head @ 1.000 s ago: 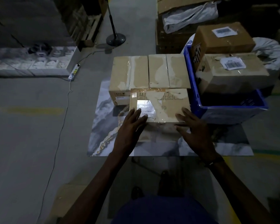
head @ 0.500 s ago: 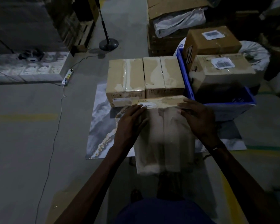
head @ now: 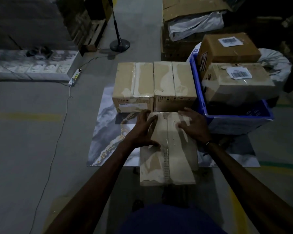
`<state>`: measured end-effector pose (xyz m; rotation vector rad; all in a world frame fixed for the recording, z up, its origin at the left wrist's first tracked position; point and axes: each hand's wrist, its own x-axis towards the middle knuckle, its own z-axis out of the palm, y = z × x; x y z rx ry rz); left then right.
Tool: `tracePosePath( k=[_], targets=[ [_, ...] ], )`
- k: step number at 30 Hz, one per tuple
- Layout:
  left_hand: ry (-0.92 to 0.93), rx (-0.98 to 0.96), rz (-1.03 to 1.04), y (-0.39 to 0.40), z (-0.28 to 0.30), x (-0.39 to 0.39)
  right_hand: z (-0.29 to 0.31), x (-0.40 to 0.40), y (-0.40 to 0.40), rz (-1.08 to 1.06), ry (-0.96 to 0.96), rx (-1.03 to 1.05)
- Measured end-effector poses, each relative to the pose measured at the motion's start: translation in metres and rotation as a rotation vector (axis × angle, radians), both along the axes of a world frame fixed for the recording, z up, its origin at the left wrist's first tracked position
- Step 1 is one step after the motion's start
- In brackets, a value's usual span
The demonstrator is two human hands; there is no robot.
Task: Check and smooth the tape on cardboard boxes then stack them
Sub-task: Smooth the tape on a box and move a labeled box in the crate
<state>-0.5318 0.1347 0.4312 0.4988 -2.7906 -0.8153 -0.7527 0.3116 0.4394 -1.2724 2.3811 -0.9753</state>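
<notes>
Near the two floor boxes (head: 154,85), both hands, left (head: 143,130) and right (head: 194,126), lie flat with fingers spread on the held box (head: 169,154); smoothing step; next, press along its tape seam (head: 167,142)

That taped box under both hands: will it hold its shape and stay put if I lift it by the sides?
The box probably keeps its shape: flat faces, square edges. Its glossy tape covers much of the top, so palms may slide; the bare cardboard sides likely give a surer hold. The left hand and right hand rest flat on it without denting it, suggesting a firm top.
</notes>
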Motion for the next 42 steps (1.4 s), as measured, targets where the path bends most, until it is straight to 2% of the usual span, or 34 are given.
tracePosePath(
  k=[4,10,15,23,30,34,37,42],
  targets=[
    [-0.071,-0.011,-0.001,-0.015,-0.022,-0.012,-0.027,-0.005,-0.011,0.105,-0.041,0.143],
    [-0.188,-0.001,-0.018,-0.036,-0.04,-0.028,-0.054,-0.021,-0.03,0.175,-0.092,0.21],
    [-0.283,0.017,-0.011,-0.031,-0.042,-0.03,-0.067,-0.023,-0.028,0.152,-0.093,0.244],
    [-0.283,-0.033,0.113,0.02,-0.052,-0.011,-0.054,0.018,-0.002,0.205,0.076,0.342],
    [-0.34,0.032,0.171,0.034,-0.047,-0.017,-0.04,0.033,0.001,0.177,0.119,0.349],
    [-0.26,0.045,0.172,0.062,-0.052,-0.005,-0.042,0.05,0.016,0.196,0.055,0.366],
    [-0.209,0.065,0.165,0.074,-0.059,-0.001,-0.048,0.059,0.022,0.2,0.104,0.365],
    [-0.211,0.095,0.185,0.083,-0.056,0.002,-0.051,0.064,0.028,0.197,0.085,0.333]
  ],
)
